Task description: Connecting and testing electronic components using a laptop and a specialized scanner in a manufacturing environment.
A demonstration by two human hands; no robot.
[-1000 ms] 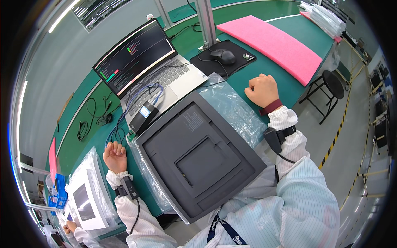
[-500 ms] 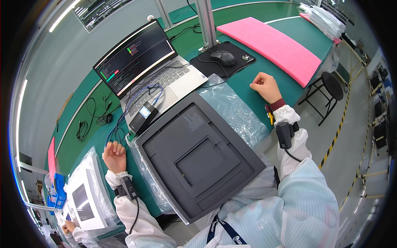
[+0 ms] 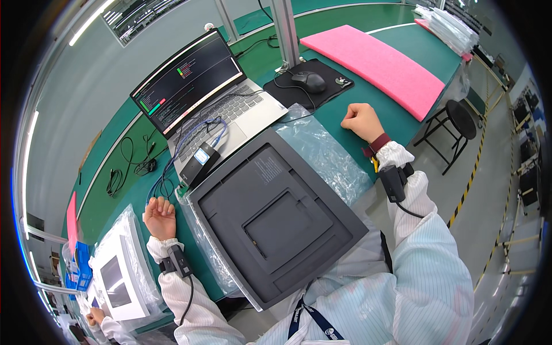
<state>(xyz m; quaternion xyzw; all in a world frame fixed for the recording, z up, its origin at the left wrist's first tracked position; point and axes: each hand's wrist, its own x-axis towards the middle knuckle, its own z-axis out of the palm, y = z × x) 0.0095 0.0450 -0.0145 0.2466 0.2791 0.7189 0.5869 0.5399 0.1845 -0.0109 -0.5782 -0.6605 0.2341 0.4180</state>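
Observation:
My left hand [image 3: 160, 218] lies palm up with its fingers curled in, beside the left edge of a dark grey device panel [image 3: 230, 198]; nothing shows in it. A blue cable [image 3: 154, 187] runs down close to its fingertips. Loosely fisted, my right hand [image 3: 363, 122] rests at the green table between the mouse pad and the clear plastic bag, and no object shows in it. The panel lies face down on clear plastic [image 3: 328, 152], its recessed back upward. A small black box with a lit screen [image 3: 200, 164] sits between the panel and an open laptop [image 3: 253, 118].
A black mouse [image 3: 309, 81] sits on its pad below a metal post [image 3: 284, 34]. Pink foam [image 3: 376, 66] covers the far right. At left lie coiled black cables [image 3: 117, 181] and a white framed panel [image 3: 119, 279] in plastic; another person's hand [image 3: 96, 315] is near it. A stool [image 3: 460, 119] stands right.
My right hand has shifted slightly left and down, still fisted. My left hand, the panel and the laptop stay where they were.

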